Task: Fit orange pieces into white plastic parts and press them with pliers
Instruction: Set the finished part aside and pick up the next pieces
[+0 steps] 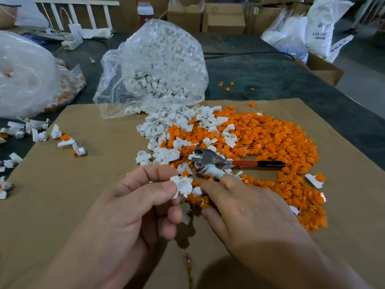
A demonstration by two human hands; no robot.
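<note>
My left hand (137, 207) pinches a white plastic part (183, 185) between thumb and forefinger, low in the middle of the view. My right hand (245, 213) is just to its right, fingertips curled at the part's edge among orange pieces; what they hold is hidden. The pliers (218, 161), with a metal head and red and black handle, lie on the cardboard just beyond my right hand, untouched. A wide heap of orange pieces (270, 142) spreads to the right, and loose white parts (170, 130) mix with it on the left.
A clear bag of white parts (154, 65) lies open behind the heaps. Another bag (27, 74) sits at far left. Assembled pieces (62, 138) are scattered on the left of the cardboard sheet (73, 184). Boxes and sacks stand at the back.
</note>
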